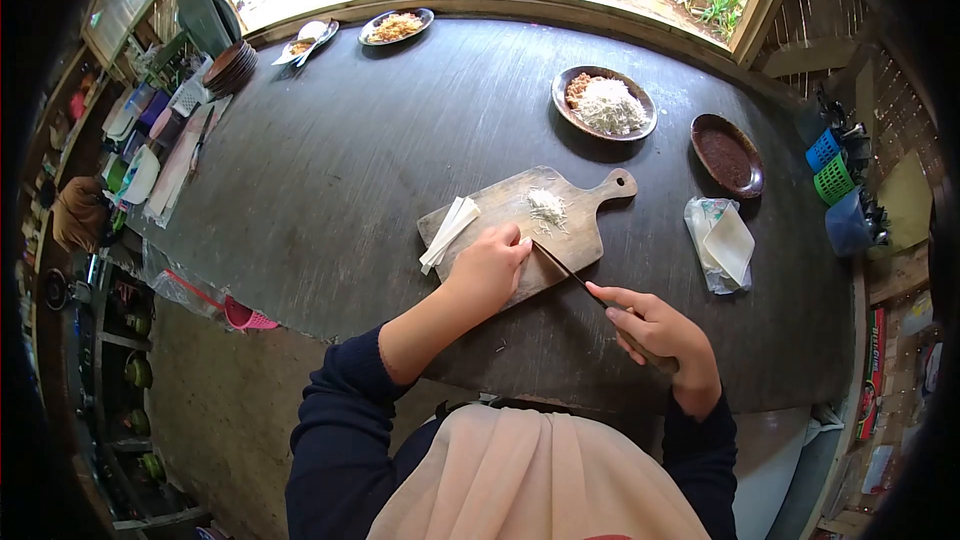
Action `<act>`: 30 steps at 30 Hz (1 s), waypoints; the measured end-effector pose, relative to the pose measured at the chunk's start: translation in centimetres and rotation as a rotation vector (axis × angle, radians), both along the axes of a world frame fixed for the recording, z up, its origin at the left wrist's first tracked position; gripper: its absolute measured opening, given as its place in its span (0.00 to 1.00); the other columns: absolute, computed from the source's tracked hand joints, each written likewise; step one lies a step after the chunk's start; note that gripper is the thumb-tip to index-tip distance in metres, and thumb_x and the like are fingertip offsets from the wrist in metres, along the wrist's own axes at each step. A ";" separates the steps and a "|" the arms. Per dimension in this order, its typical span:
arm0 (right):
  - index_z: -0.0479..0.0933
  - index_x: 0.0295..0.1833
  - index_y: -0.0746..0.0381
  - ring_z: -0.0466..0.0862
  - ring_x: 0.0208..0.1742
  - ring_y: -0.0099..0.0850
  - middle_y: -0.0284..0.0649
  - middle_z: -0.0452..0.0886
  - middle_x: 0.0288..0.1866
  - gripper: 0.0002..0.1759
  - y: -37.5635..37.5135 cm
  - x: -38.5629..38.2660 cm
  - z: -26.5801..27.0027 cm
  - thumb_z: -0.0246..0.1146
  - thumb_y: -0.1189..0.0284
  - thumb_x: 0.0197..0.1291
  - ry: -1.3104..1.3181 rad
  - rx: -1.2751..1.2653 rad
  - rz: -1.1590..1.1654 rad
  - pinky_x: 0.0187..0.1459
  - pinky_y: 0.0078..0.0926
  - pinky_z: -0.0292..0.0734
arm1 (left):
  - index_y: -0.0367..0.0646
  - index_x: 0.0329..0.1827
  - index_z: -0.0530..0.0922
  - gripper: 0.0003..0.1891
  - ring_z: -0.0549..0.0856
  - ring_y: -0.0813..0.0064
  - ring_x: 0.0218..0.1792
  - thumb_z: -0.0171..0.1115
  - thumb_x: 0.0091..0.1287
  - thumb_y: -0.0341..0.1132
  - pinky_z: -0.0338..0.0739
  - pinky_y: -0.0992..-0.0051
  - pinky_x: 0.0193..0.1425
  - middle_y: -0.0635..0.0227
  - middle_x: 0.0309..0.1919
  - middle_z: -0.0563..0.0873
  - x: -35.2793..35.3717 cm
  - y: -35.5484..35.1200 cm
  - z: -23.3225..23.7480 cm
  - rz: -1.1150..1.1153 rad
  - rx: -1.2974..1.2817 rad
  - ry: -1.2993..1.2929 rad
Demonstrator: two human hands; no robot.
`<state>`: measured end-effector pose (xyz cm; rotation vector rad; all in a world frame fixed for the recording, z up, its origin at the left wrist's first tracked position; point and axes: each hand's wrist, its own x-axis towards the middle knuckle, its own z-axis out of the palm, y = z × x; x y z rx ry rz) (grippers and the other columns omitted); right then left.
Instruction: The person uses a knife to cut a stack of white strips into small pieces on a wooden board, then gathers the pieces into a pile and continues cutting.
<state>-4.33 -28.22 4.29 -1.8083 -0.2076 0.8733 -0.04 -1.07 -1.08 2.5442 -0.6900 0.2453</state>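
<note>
A wooden cutting board (590,208) with a handle lies on the dark table (350,170). My left hand (487,270) presses down on the board's near part, fingers curled over something I cannot make out. My right hand (660,335) grips a knife (565,270), whose blade tip meets the board right beside my left fingertips. A small pile of white shreds (546,205) sits in the board's middle. Pale strips (448,231) lie stacked on its left end.
A bowl of white shreds and brown bits (604,102) and a dish of dark red paste (727,153) stand beyond the board. A plastic bag of white sheets (720,242) lies to the right. Two plates (396,26) sit at the far edge; stacked dishes (230,65) at far left.
</note>
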 end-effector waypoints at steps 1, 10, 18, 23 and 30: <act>0.62 0.78 0.53 0.70 0.16 0.18 0.29 0.69 0.19 0.27 -0.7 0.1 0.5 0.49 0.72 0.75 0.041 0.007 0.014 0.22 0.19 0.72 | 0.40 0.45 0.84 0.08 0.82 0.60 0.42 0.60 0.68 0.31 0.79 0.64 0.46 0.63 0.40 0.80 0.0 0.0 0.0 0.000 -0.008 0.005; 0.61 0.79 0.54 0.71 0.17 0.17 0.29 0.69 0.22 0.27 0.2 -0.2 0.6 0.48 0.72 0.76 0.053 0.020 -0.008 0.21 0.18 0.72 | 0.40 0.43 0.84 0.08 0.81 0.59 0.40 0.59 0.70 0.32 0.78 0.64 0.45 0.63 0.38 0.80 0.0 0.2 -0.2 -0.021 -0.021 -0.026; 0.61 0.78 0.54 0.70 0.17 0.17 0.29 0.69 0.21 0.27 0.0 -0.1 -0.2 0.47 0.72 0.76 0.039 0.039 0.011 0.21 0.19 0.72 | 0.40 0.46 0.84 0.08 0.81 0.60 0.41 0.59 0.70 0.32 0.78 0.65 0.46 0.63 0.39 0.80 0.0 0.2 -0.6 -0.024 -0.020 -0.057; 0.61 0.79 0.54 0.70 0.16 0.17 0.29 0.69 0.20 0.27 0.2 -0.2 -0.1 0.47 0.72 0.76 0.032 0.038 0.000 0.20 0.19 0.71 | 0.41 0.48 0.84 0.09 0.81 0.61 0.42 0.59 0.70 0.31 0.79 0.66 0.47 0.64 0.40 0.80 -0.1 0.2 -0.5 -0.007 0.024 -0.039; 0.61 0.79 0.53 0.70 0.17 0.17 0.28 0.68 0.20 0.27 0.0 0.0 0.1 0.48 0.72 0.76 0.051 0.029 0.008 0.21 0.19 0.71 | 0.41 0.48 0.83 0.09 0.82 0.62 0.43 0.60 0.69 0.31 0.79 0.66 0.47 0.64 0.41 0.80 -0.1 0.1 -0.5 -0.010 0.036 -0.034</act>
